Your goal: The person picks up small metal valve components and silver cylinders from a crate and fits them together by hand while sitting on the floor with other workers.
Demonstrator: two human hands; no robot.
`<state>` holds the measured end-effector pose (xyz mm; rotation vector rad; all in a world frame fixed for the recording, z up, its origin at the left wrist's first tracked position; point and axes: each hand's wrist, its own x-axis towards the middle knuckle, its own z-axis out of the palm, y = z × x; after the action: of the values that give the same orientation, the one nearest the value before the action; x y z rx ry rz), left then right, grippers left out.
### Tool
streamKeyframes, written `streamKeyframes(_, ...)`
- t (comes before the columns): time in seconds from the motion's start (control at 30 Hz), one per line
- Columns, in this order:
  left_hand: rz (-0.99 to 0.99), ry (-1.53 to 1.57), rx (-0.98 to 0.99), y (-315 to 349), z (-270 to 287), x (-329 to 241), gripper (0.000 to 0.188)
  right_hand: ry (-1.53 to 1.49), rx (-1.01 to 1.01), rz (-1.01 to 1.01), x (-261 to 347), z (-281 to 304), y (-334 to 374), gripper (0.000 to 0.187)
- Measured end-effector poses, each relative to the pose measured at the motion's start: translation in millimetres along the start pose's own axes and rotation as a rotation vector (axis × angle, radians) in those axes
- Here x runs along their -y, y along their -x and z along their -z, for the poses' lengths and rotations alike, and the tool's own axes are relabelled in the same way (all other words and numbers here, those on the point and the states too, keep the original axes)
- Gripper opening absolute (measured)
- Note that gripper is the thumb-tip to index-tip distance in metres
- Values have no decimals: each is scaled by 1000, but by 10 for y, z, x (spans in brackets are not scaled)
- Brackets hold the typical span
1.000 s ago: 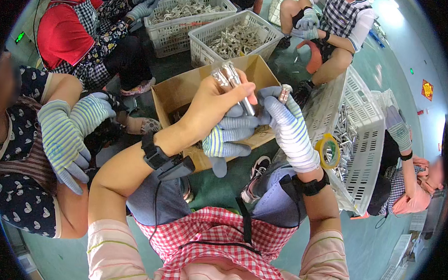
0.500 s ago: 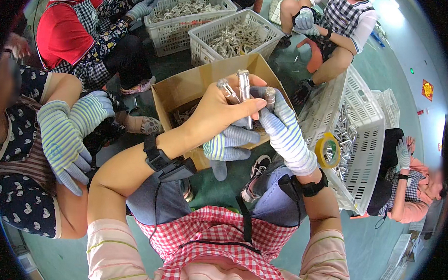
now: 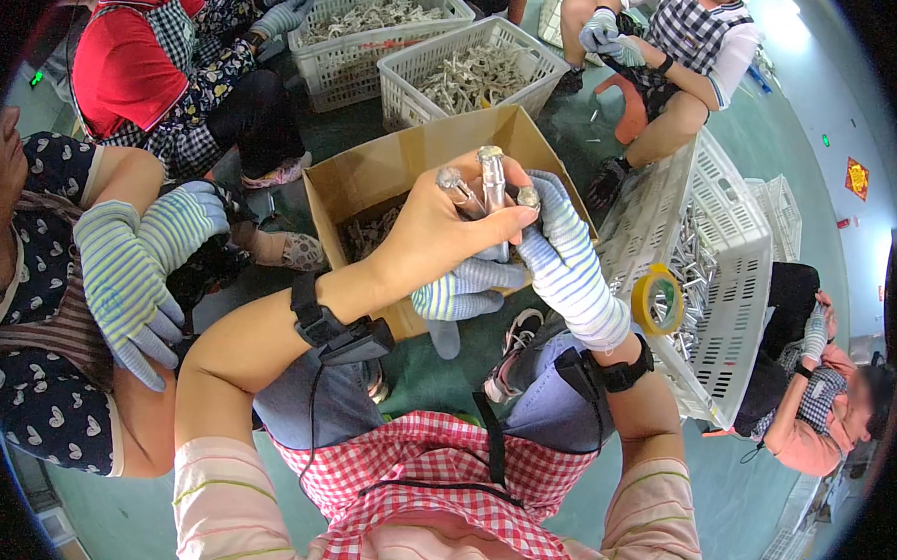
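Observation:
My bare left hand is closed round shiny metal cylinders above an open cardboard box. One metal cylinder stands upright between thumb and fingers; another tilts to its left. A third cylinder's round end shows where my two hands meet. My right hand, in a striped knit glove, is closed against these pieces from the right; its fingertips are partly hidden. Below my left hand hangs a loose striped glove; what holds it is hidden. Metal pieces lie inside the box.
A white crate of metal parts stands at the right, with a yellow tape roll at its near side. Two crates of metal parts stand beyond the box. Co-workers sit around; one person's gloved hands are close at my left.
The cylinder between my hands has tilted so its round end faces up more. My right hand has shifted slightly; my left hand keeps its hold.

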<state>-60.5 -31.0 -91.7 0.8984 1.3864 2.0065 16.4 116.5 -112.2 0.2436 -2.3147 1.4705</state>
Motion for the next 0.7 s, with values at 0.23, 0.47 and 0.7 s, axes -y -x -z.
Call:
streamKeyframes(0.23,-18,-20,2,36,-22,7,23,25,3,31,40,-2,-4,28)
streamKeyframes(0.47,-21,22,-7,34,-25,15,23,59,-21,28,47,-25,-12,28)
streamKeyframes(0.7,-13,22,-17,25,-10,23,23,13,-5,-4,40,-31,21,28)
